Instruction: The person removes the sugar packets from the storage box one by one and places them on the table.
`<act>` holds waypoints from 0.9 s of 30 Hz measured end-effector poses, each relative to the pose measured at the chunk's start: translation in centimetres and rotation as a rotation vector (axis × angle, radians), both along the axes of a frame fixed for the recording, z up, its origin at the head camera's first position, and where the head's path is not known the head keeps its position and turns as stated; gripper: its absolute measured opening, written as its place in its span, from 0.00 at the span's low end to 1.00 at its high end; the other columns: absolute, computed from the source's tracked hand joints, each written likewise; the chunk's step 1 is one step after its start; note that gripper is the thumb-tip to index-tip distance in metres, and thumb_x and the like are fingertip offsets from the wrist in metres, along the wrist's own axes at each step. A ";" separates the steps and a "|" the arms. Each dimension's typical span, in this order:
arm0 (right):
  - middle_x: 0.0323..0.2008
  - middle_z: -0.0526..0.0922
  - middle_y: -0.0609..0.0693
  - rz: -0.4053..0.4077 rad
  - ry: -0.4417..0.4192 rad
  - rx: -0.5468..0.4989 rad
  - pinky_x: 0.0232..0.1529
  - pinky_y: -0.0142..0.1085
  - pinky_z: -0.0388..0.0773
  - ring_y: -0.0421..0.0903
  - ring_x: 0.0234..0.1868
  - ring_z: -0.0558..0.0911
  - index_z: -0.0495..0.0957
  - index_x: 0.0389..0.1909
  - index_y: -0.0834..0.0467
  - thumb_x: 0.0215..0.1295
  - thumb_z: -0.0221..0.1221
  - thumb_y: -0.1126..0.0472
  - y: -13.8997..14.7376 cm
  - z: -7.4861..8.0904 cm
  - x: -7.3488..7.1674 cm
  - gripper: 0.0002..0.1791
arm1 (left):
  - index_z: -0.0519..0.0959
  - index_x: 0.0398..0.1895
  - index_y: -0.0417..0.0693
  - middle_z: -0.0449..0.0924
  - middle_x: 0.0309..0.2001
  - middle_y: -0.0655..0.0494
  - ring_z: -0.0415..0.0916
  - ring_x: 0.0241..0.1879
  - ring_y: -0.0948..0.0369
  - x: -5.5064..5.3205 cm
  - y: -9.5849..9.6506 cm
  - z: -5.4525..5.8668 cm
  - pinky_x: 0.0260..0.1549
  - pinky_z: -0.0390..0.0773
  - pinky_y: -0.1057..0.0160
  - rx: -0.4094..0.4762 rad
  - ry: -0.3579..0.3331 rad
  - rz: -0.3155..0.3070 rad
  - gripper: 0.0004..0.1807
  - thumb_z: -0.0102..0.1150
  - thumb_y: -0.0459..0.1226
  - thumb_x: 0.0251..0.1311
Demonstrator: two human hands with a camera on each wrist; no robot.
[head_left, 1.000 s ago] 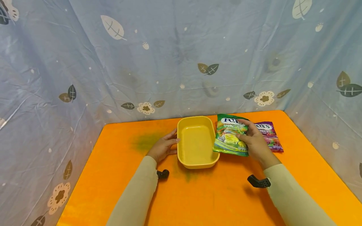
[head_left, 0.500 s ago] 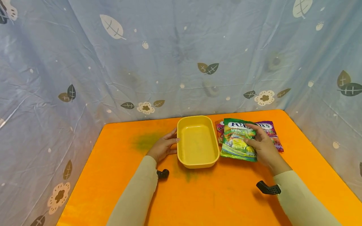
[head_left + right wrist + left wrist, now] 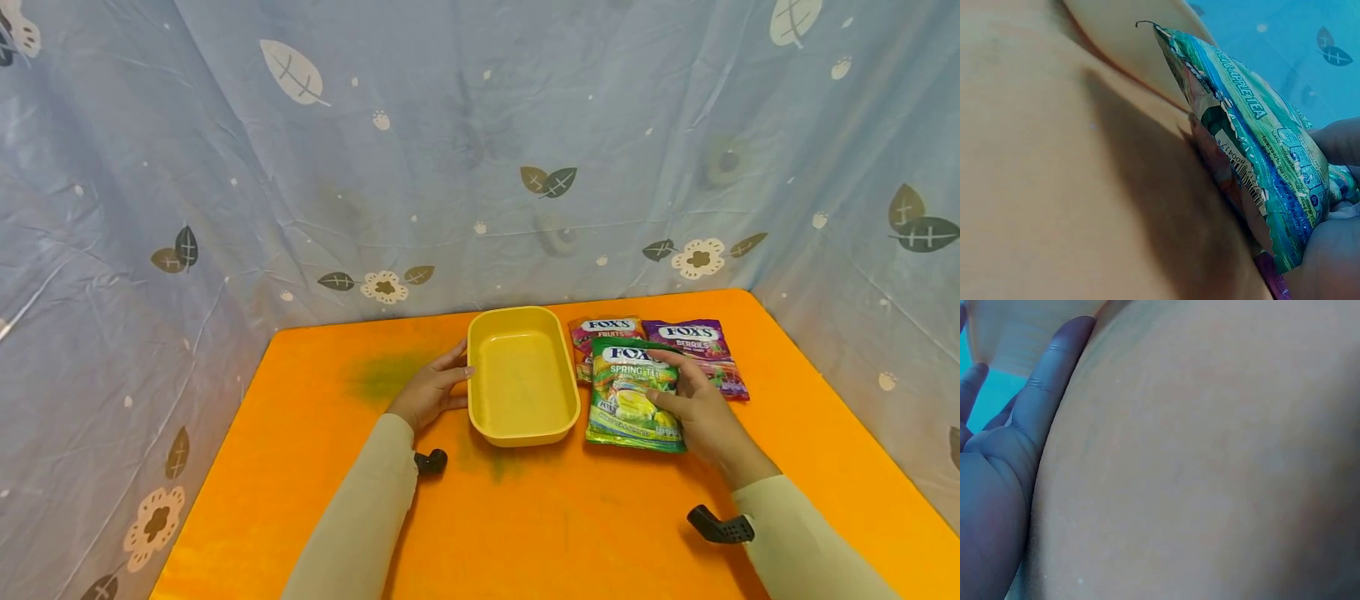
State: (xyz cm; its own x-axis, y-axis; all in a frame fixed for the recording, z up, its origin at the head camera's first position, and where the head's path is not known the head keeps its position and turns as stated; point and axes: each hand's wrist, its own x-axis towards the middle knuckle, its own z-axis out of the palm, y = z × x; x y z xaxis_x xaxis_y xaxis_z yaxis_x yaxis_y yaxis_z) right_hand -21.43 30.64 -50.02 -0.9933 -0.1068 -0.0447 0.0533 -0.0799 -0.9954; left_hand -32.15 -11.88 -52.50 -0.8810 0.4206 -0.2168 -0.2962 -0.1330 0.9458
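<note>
My left hand (image 3: 433, 390) rests against the left side of a yellow plastic tub (image 3: 522, 387), fingers extended along its wall and thumb at the rim. In the left wrist view, a fingertip reaches the tub's wall (image 3: 1013, 334). My right hand (image 3: 708, 421) grips a green Fox's Spring Tea candy bag (image 3: 630, 425) by its right side, just right of the tub. The right wrist view has this bag (image 3: 1266, 147) tilted over the table, its shadow below. Behind it lie an orange-red Fox's Fruits bag (image 3: 592, 340) and a purple Fox's Berries bag (image 3: 693, 333).
An orange cloth (image 3: 525, 533) covers the table, with greenish stains left of the tub and in front of it. Patterned blue curtains (image 3: 450, 150) rise along the table's back and sides.
My right hand has carried the green candy bag right and toward me, away from the tub's rim. The Fruits bag behind is uncovered. My left hand has stayed at the tub.
</note>
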 end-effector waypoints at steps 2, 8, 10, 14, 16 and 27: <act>0.80 0.51 0.59 0.009 -0.001 -0.009 0.54 0.36 0.85 0.42 0.59 0.80 0.62 0.84 0.48 0.84 0.58 0.66 -0.1 -0.1 0.4 0.34 | 0.64 0.87 0.68 0.65 0.81 0.52 0.76 0.69 0.47 0.0 0.0 0.0 0.56 0.85 0.45 0.002 -0.003 -0.001 0.39 0.66 0.38 0.78; 0.75 0.56 0.57 0.040 -0.007 -0.038 0.53 0.41 0.87 0.45 0.55 0.85 0.61 0.84 0.49 0.84 0.58 0.66 -0.3 -0.5 1.2 0.33 | 0.61 0.88 0.65 0.63 0.82 0.51 0.76 0.70 0.46 -0.1 0.0 0.0 0.56 0.85 0.45 0.003 0.002 -0.004 0.39 0.63 0.37 0.80; 0.73 0.60 0.57 0.048 -0.023 -0.035 0.53 0.42 0.87 0.47 0.54 0.86 0.61 0.84 0.49 0.84 0.58 0.66 -0.3 -0.7 1.4 0.33 | 0.60 0.88 0.64 0.63 0.83 0.51 0.76 0.70 0.46 -0.1 0.0 0.0 0.55 0.85 0.45 0.002 0.006 -0.006 0.39 0.62 0.37 0.80; 0.69 0.64 0.59 0.061 -0.045 0.005 0.53 0.42 0.87 0.48 0.53 0.86 0.62 0.83 0.49 0.84 0.58 0.64 -0.4 -1.2 1.9 0.32 | 0.60 0.88 0.64 0.62 0.83 0.51 0.75 0.70 0.46 -0.1 0.0 -0.1 0.56 0.85 0.45 0.002 0.013 -0.011 0.39 0.61 0.37 0.80; 0.69 0.64 0.60 0.071 -0.047 0.026 0.53 0.42 0.87 0.49 0.53 0.85 0.61 0.83 0.49 0.85 0.58 0.64 -0.5 -1.4 2.2 0.32 | 0.60 0.88 0.64 0.61 0.83 0.50 0.75 0.70 0.46 -0.1 0.0 -0.1 0.56 0.85 0.45 0.003 0.020 -0.016 0.39 0.62 0.37 0.80; 0.70 0.64 0.65 0.095 -0.033 0.089 0.52 0.41 0.87 0.50 0.53 0.85 0.60 0.84 0.51 0.86 0.57 0.62 -0.7 -1.7 3.0 0.32 | 0.60 0.89 0.64 0.62 0.83 0.51 0.74 0.71 0.46 0.0 0.0 -0.1 0.56 0.85 0.45 0.013 0.017 -0.017 0.38 0.59 0.36 0.82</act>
State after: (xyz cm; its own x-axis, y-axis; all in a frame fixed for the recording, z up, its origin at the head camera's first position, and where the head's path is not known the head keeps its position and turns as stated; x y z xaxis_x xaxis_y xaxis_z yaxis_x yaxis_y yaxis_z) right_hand -18.44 29.94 -51.69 -0.9766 -0.1948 -0.0907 0.0894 0.0154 -0.9959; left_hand -32.19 -11.85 -52.61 -0.8770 0.4384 -0.1966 -0.2828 -0.1404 0.9488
